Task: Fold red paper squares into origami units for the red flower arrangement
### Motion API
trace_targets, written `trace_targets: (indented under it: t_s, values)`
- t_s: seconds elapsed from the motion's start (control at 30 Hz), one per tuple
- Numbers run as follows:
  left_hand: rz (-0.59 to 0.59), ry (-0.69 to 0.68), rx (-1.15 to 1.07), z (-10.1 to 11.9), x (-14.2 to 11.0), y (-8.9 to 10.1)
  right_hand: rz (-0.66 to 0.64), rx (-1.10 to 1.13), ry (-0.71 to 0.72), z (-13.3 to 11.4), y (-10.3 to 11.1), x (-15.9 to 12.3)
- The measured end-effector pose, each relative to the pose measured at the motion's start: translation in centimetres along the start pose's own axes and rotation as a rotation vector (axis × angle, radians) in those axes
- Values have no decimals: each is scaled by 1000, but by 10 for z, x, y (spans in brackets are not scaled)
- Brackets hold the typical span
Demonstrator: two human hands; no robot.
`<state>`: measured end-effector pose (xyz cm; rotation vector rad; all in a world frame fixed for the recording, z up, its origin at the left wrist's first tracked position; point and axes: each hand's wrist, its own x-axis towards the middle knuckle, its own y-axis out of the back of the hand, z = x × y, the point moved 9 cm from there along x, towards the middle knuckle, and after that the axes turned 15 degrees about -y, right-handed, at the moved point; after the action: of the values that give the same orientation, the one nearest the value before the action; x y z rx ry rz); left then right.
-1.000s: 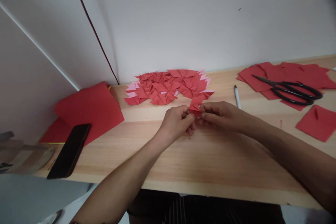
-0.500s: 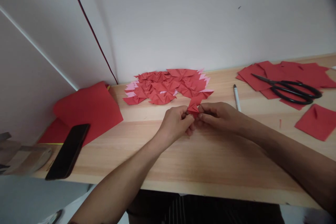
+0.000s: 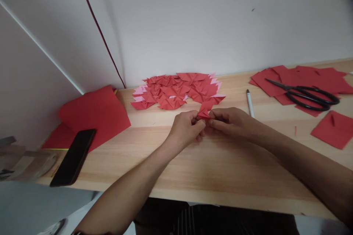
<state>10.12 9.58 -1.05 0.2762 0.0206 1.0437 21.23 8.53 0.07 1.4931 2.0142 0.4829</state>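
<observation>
At the table point(image 3: 193, 176), beside the near edge of the paper pile point(image 3: 171, 91), left hand point(image 3: 187, 126) and right hand point(image 3: 231, 120) hold a small folded red paper point(image 3: 204, 112) in closed pinches from opposite sides; light, even pressure should keep its creases crisp.

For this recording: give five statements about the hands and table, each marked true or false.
1. The left hand and right hand hold the same folded paper. True.
2. The phone lies partly on the large sheet. True.
3. The scissors lie on the phone. False: the scissors lie on red sheets.
4. The pen is in the left hand. False: the pen lies on the table.
5. The folded pile is blue. False: red and pink.
</observation>
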Motion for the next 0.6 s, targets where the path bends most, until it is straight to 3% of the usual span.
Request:
trace_targets:
  t_s: [0.27, 0.5, 0.6]
  values:
    - [1, 23, -42, -1, 2, 1, -143, 93, 54, -9, -3, -4]
    - [14, -12, 8, 3, 0, 2, -3, 36, -18, 1, 1, 1]
    - [9, -5, 13, 1, -1, 1, -13, 44, 2, 2, -1, 1]
